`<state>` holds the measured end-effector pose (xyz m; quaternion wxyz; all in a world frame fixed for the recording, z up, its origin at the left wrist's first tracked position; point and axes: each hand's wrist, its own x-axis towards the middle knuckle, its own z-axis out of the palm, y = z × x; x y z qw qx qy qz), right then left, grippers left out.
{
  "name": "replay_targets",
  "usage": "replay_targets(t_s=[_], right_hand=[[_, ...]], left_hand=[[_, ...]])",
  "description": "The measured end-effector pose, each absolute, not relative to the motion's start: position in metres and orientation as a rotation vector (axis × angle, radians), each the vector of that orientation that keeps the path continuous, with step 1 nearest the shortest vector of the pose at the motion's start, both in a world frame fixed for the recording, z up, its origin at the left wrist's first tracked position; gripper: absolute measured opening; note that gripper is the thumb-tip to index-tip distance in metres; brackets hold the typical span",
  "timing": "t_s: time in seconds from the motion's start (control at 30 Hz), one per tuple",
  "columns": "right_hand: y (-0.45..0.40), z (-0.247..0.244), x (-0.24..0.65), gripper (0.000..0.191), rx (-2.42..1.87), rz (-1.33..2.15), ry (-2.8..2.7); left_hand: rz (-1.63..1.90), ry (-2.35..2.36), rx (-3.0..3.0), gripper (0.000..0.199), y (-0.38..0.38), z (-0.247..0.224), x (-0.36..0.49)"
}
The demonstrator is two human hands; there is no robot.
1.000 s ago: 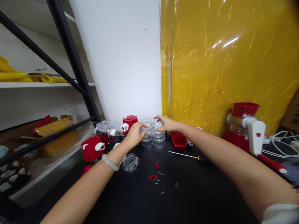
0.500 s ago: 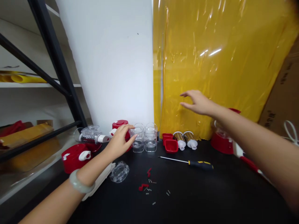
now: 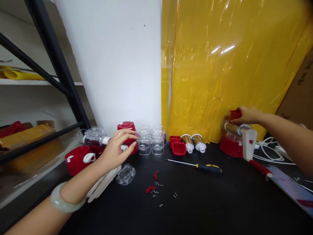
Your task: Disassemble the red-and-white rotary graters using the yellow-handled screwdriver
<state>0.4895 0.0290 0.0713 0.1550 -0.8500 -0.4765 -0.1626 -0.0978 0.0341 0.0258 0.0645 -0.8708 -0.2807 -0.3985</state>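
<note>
The right hand (image 3: 249, 115) grasps a red funnel (image 3: 235, 115), grater (image 3: 231, 146) beneath its fingers; the left hand (image 3: 119, 148) is slack, fingertips near clear cups (image 3: 144, 139).

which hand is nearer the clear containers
Left. The left hand is just left of the clear containers, its fingers at their edge; the right hand is well to their right, at the red hopper.
</note>
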Motion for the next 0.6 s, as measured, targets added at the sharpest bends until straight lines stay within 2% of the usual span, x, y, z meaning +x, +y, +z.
replay_targets(t_s=[0.17, 0.6], right_hand=[[0.027, 0.068, 0.497, 0.060, -2.450, -0.293, -1.346], [0.007, 0.074, 0.496, 0.064, -2.511, -0.369, -1.228]], left_hand=[[-1.219, -0.834, -2.612, 0.013, 0.030, 0.027, -0.100], [-1.169, -0.842, -2.593, 0.014, 0.015, 0.030, -0.107]])
